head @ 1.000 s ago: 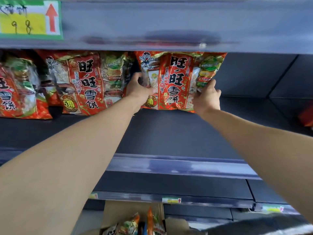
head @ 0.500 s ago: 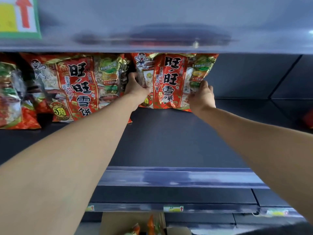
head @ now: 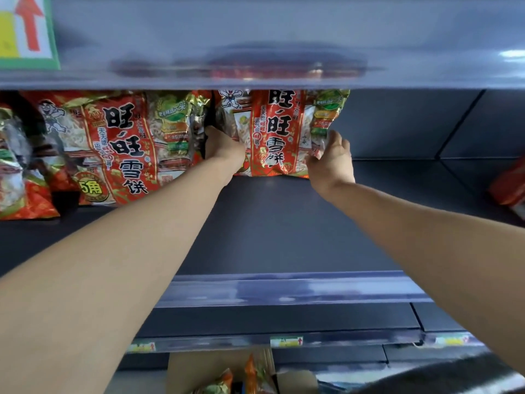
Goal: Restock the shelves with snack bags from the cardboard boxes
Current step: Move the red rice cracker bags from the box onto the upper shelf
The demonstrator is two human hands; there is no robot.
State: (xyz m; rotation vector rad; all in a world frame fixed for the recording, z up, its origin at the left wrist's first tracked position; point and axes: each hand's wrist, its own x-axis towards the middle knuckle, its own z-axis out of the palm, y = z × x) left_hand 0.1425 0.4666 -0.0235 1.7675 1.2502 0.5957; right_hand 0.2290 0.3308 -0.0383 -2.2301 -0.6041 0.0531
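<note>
A large red snack bag [head: 277, 132] with black characters stands upright deep on the dark shelf [head: 284, 223]. My left hand [head: 223, 147] grips its left edge and my right hand [head: 331, 160] grips its right edge. To its left, touching it, stands a matching red bag [head: 122, 146], and another bag [head: 20, 172] sits at the far left. At the bottom an open cardboard box [head: 204, 371] shows more snack bags [head: 255, 376] inside.
The shelf above [head: 284, 41] overhangs the bag tops and carries a green-edged price tag with a red arrow [head: 27, 29]. Bare shelf lies right of the held bag, up to a red bag [head: 508, 186] at the right edge. Lower shelves carry price labels [head: 286, 341].
Both hands have pushed the held bag a little further back and upright on the shelf. The view has shifted slightly, so the bags sit further left in frame.
</note>
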